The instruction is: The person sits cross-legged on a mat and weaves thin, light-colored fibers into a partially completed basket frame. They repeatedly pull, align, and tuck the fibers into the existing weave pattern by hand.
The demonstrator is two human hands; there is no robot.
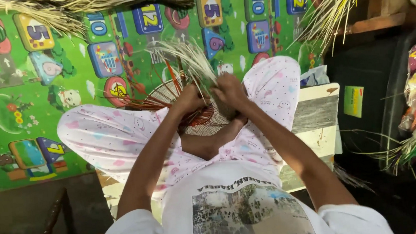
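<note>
- Left hand [188,100] is closing its fingers around the rim of a round woven basket piece [203,124], pinching reddish-brown strands [145,103] against the weave.
- Right hand [229,91] is sitting just beside the left, almost touching, fingers curled and gripping a tuft of pale straw strips [190,58] where they are meeting the weave.
- Exact fingertip pinch is facing away from the camera, so I cannot tell which strand each finger is holding.
- The woven piece is lying directly under and between both hands, resting in the person's lap over the crossed legs in pink patterned trousers [114,136].
- Pale strips are fanning up and away beyond the hands; reddish strands are sticking out beyond the left hand.
- Risk, as a judgement: loose pale strips are splaying wide, so some could be slipping out of the right grip and the last stitches loosening.
- Risk: thin strips bending sharply at the knuckles could be cracking or snapping.
- Risk: the piece is only resting on the legs, so a hard tug could be tilting or rolling it away from the hands.
- Risk: the stiff reddish ends are pointing outward and could be snagging the trouser cloth.
- A green play mat [72,67] with cartoon tiles is lying well beyond the hands; more dry straw bundles [330,11] are hanging beyond the right hand.
</note>
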